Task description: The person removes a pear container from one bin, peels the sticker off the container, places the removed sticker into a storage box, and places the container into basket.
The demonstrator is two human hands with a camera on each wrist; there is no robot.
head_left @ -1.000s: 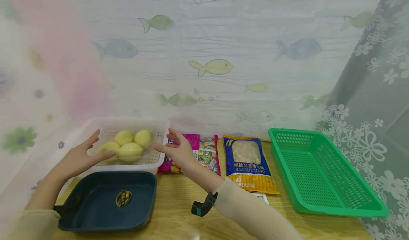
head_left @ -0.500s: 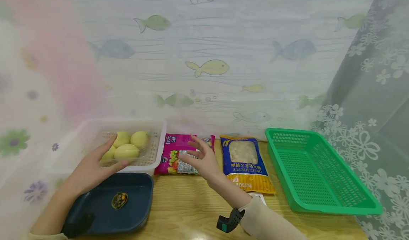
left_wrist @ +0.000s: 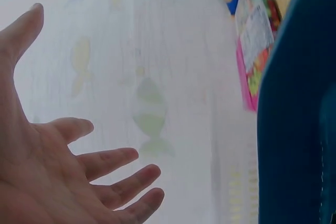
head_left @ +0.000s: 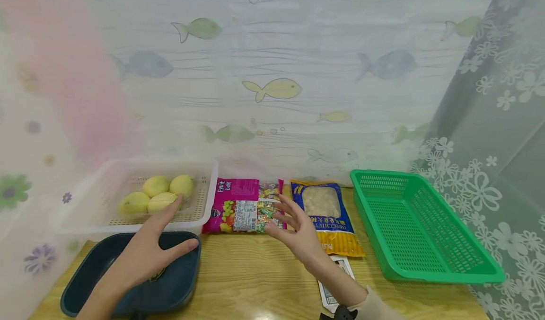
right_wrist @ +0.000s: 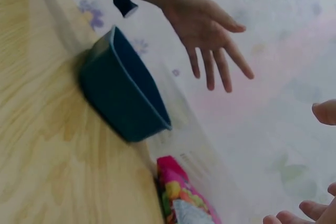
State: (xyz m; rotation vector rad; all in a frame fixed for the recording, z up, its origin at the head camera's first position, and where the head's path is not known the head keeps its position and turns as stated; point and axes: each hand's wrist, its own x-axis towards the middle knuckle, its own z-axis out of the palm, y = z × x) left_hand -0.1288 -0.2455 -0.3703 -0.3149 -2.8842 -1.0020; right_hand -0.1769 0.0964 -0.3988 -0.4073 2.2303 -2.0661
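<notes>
My left hand hovers over the dark blue pan, fingers spread and holding nothing; it hides much of the pan in the head view. Beyond it, a white basket holds several yellow oval fruits. The left wrist view shows that palm with all fingers apart. My right hand is in the air between a pink candy bag and a blue and yellow pasta bag. Its fingers are loosely bent with nothing between them.
A green basket stands on the wooden table at the right. A flat white packet lies under the right forearm. Behind everything hangs a fish-patterned curtain.
Both hands have moved right: the left from beside the fruits to above the pan, the right from the white basket's edge past the candy bag. The view has shifted slightly.
</notes>
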